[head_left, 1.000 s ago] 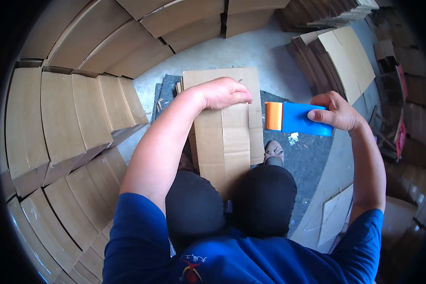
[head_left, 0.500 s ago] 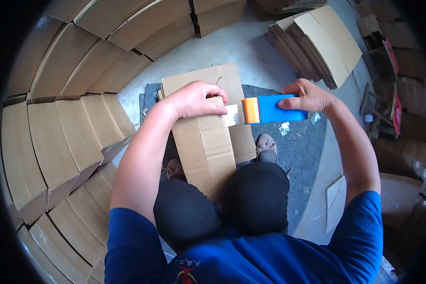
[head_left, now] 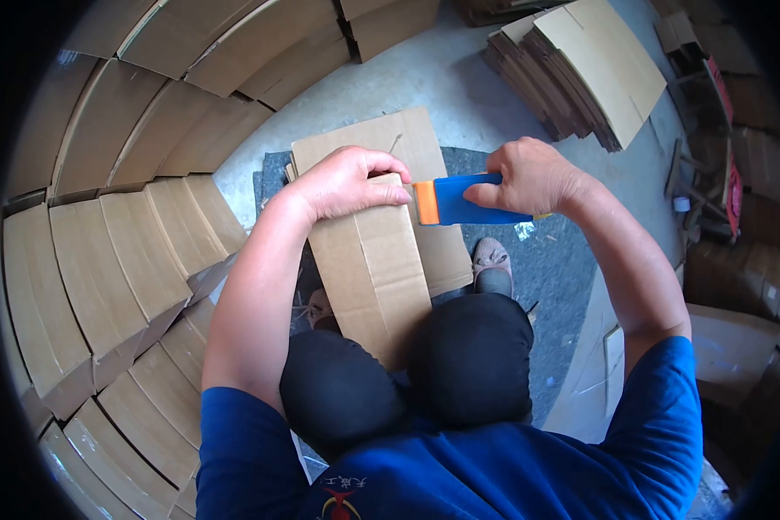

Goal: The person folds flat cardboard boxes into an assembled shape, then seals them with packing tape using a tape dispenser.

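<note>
A long cardboard box point(head_left: 371, 269) leans between my knees, its near end by my lap. My left hand point(head_left: 355, 184) is closed over the far end of this box, thumb on top and fingers curled over the edge. In my right hand point(head_left: 529, 180) is a blue tape dispenser point(head_left: 468, 198) with an orange front. The orange front is right beside the box's far right edge; whether it touches is hard to tell. Under the box lie flat cardboard sheets point(head_left: 416, 139).
Rows of cardboard boxes point(head_left: 95, 277) are stacked along my left and ahead. A pile of flattened cardboard point(head_left: 598, 69) stands on the floor at the far right. A dark mat point(head_left: 555, 269) lies under my feet, and a shoe point(head_left: 491, 253) shows beside the sheets.
My right hand has moved left with the tape dispenser, closing the gap to the box. The strip of tape seen between them earlier no longer shows. My left hand keeps its hold.
</note>
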Tool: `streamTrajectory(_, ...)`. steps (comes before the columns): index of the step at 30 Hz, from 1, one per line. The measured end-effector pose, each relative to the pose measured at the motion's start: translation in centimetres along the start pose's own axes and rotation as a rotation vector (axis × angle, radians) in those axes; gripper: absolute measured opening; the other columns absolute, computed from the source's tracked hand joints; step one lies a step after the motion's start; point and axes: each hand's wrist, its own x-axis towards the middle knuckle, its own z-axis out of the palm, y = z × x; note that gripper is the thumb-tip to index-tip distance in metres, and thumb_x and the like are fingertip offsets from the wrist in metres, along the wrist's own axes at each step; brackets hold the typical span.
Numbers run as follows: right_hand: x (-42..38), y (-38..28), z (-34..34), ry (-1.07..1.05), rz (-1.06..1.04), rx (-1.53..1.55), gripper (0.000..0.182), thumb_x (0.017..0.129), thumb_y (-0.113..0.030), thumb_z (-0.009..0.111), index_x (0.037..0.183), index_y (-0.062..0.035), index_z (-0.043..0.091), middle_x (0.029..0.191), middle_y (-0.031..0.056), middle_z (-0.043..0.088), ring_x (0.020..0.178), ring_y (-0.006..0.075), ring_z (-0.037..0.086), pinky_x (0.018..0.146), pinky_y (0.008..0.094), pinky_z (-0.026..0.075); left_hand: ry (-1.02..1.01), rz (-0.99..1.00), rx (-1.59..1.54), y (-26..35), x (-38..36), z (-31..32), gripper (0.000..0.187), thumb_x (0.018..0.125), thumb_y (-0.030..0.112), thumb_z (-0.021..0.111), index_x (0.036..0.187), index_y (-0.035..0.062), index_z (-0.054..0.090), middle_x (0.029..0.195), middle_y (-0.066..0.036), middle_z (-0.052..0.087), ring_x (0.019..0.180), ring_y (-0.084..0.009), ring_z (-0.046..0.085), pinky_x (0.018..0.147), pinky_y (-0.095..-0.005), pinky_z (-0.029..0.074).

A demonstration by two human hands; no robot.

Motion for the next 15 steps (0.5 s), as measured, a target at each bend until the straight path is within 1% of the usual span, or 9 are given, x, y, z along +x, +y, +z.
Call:
streamTrajectory(2, -1.4, -3.8, -0.4, 0.005, 0.07, -0.089, 0.056, 0.086, -0.055, 0.057, 0.087, -0.0017, 0.075, 0.083, 0.0163, 0.073, 0.082, 0.0299, 0.072, 0.08, 0.0397, 0.057, 0.033, 0.039, -0.012, -0.6, 0.0, 0.2, 0.034, 0.089, 0.028, 0.075, 0.116, 0.0082, 0.071, 0.109, -0.006, 0.072, 0.103, -0.0151, 0.064, 0.096, -0.0316, 0.049)
streamTrajectory(3, -2.1, -4.8, -0.4, 0.043, 0.06, -0.129, 0.052, 0.087, -0.053, 0.06, 0.089, -0.0023, 0.074, 0.077, 0.0161, 0.072, 0.077, 0.0291, 0.072, 0.076, 0.0378, 0.058, 0.069, 0.083, -0.025, -0.9, 0.0, 0.3, 0.035, 0.089, 0.033, 0.074, 0.115, 0.0099, 0.072, 0.103, -0.008, 0.073, 0.098, -0.0161, 0.065, 0.093, -0.0324, 0.05)
streamTrajectory(6, -3.7, -6.9, 2.2, 0.221, -0.01, -0.226, 0.044, 0.091, -0.045, 0.059, 0.092, -0.0028, 0.07, 0.072, 0.0112, 0.071, 0.071, 0.0265, 0.072, 0.081, 0.0406, 0.055, 0.081, 0.122, -0.029, -1.2, 0.1, 0.3, 0.035, 0.09, 0.032, 0.073, 0.117, 0.0097, 0.072, 0.104, -0.009, 0.074, 0.101, -0.018, 0.067, 0.093, -0.0324, 0.051)
streamTrajectory(9, -1.8, -7.2, 6.0, 0.227, 0.005, -0.185, 0.041, 0.091, -0.041, 0.06, 0.105, -0.002, 0.063, 0.074, 0.0126, 0.071, 0.075, 0.0299, 0.072, 0.082, 0.0455, 0.052, 0.155, 0.155, 0.033, -1.2, 0.1, 0.5, 0.032, 0.093, 0.03, 0.07, 0.115, 0.0081, 0.072, 0.111, -0.01, 0.073, 0.104, -0.021, 0.067, 0.095, -0.0327, 0.05)
streamTrajectory(10, -0.8, -7.1, 7.0, 0.225, 0.017, -0.166, 0.047, 0.091, -0.039, 0.06, 0.12, -0.002, 0.058, 0.075, 0.0133, 0.071, 0.077, 0.031, 0.072, 0.082, 0.0461, 0.051, 0.435, 0.338, 0.081, -1.1, -0.3, 0.9, 0.029, 0.095, 0.03, 0.067, 0.114, 0.0075, 0.072, 0.116, -0.012, 0.071, 0.105, -0.0229, 0.068, 0.096, -0.0336, 0.05)
streamTrajectory(11, -0.3, -7.0, 7.9, 0.226, 0.009, -0.164, 0.047, 0.091, -0.039, 0.06, 0.12, -0.002, 0.058, 0.075, 0.0133, 0.071, 0.077, 0.031, 0.072, 0.082, 0.0461, 0.051, 0.715, 0.511, 0.129, -1.2, -1.2, 1.4, 0.027, 0.097, 0.029, 0.065, 0.112, 0.0069, 0.072, 0.121, -0.013, 0.069, 0.106, -0.0247, 0.068, 0.096, -0.0344, 0.051)
streamTrajectory(12, -0.1, -7.1, 8.5, 0.246, 0.019, -0.176, 0.05, 0.092, -0.038, 0.06, 0.126, -0.0024, 0.056, 0.075, 0.0137, 0.071, 0.076, 0.0309, 0.072, 0.083, 0.0466, 0.051, 0.95, 0.588, 0.032, -1.8, -2.0, 1.7, 0.031, 0.103, 0.029, 0.054, 0.113, 0.0027, 0.069, 0.131, -0.014, 0.063, 0.114, -0.0244, 0.063, 0.102, -0.0349, 0.047)
streamTrajectory(14, 0.1, -7.1, 9.4, 0.293, 0.003, -0.214, 0.06, 0.093, -0.037, 0.06, 0.14, -0.0033, 0.047, 0.074, 0.0136, 0.071, 0.074, 0.0303, 0.071, 0.082, 0.048, 0.05, 1.258, 0.438, -0.125, -3.2, -4.0, 1.7, 0.038, 0.107, 0.031, 0.045, 0.121, -0.0001, 0.062, 0.135, -0.015, 0.058, 0.124, -0.0233, 0.055, 0.108, -0.0357, 0.041)
streamTrajectory(15, 0.1, -7.1, 9.8, 0.327, -0.015, -0.247, 0.062, 0.092, -0.036, 0.06, 0.142, -0.0031, 0.045, 0.073, 0.013, 0.07, 0.073, 0.0298, 0.071, 0.08, 0.0475, 0.049, 1.278, 0.39, -0.317, -5.7, -4.2, 2.0, 0.044, 0.109, 0.033, 0.038, 0.131, -0.0015, 0.054, 0.137, -0.014, 0.054, 0.128, -0.0225, 0.049, 0.111, -0.0357, 0.036)
